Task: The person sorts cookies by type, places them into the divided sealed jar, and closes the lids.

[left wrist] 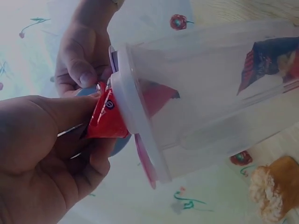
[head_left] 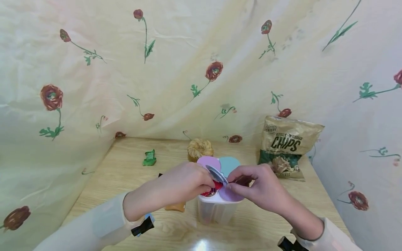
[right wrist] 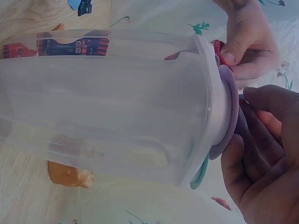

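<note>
A clear plastic container (head_left: 216, 213) with a white lid stands on the table; purple and teal round flaps (head_left: 230, 165) lie on the lid. My left hand (head_left: 188, 181) pinches a shiny red candy wrapper (left wrist: 111, 114) at one lid opening. Its pointed end (left wrist: 161, 95) is inside the container, the rest outside. My right hand (head_left: 262, 186) holds the edge of a raised round flap (head_left: 216, 173) between thumb and fingers. Through the clear wall, dark blue and red wrapped packets (right wrist: 72, 46) show near the bottom.
Behind the container sits a crinkled ring pastry (head_left: 199, 149). A tan and green chips bag (head_left: 284, 148) stands at the back right, and a small green wrapped sweet (head_left: 149, 158) lies at the back left. An orange-brown packet (head_left: 176, 207) is partly hidden beneath the left forearm.
</note>
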### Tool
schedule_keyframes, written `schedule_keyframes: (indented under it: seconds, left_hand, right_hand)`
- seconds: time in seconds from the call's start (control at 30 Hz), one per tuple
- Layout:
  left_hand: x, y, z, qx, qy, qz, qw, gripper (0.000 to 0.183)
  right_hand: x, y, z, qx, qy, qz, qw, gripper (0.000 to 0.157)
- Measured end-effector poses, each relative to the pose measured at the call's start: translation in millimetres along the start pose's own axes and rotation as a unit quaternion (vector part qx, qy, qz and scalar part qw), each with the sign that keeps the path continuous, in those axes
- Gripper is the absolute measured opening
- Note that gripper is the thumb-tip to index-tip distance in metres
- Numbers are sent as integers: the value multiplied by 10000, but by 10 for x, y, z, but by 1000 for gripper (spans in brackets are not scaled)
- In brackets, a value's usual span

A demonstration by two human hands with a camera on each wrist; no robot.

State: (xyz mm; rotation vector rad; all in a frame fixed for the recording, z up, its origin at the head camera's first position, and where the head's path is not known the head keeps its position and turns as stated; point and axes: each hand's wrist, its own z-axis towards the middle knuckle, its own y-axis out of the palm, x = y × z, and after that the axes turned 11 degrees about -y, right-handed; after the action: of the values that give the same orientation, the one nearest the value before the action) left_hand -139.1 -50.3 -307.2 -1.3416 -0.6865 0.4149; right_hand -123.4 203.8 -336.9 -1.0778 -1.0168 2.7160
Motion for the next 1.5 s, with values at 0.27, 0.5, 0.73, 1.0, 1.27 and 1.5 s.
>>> schedule_keyframes:
  seconds: [0.27,0.5,0.73,1.0,1.27,1.5]
  left_hand:
    - [-24,194,56,84,220,843,9962,16]
    - [-84,201,-75,707,-507,-1054,9906,7]
    - [-54,111,-284,755,-407,-927,9920,10]
    - [-89,156,-295,363,-294,-423,9980,24]
    - [-132,172,-261,114,-270,-425,9987,28]
    - [-199,105,-335,1039,-1520,-1279,9746,30]
  right_hand:
    - [33,22,-10,183,60,-73,9998,18]
    - [63,28,0,330,-8,-279,9991,19]
    - [41,26,8,312,53,-276,9991,20]
    - [10,42,-1,322,298,-212,9988,19]
    - [-48,68,-58,46,660,435,9969,5]
    - [-26,42,-49,261,122,-378,9989,15]
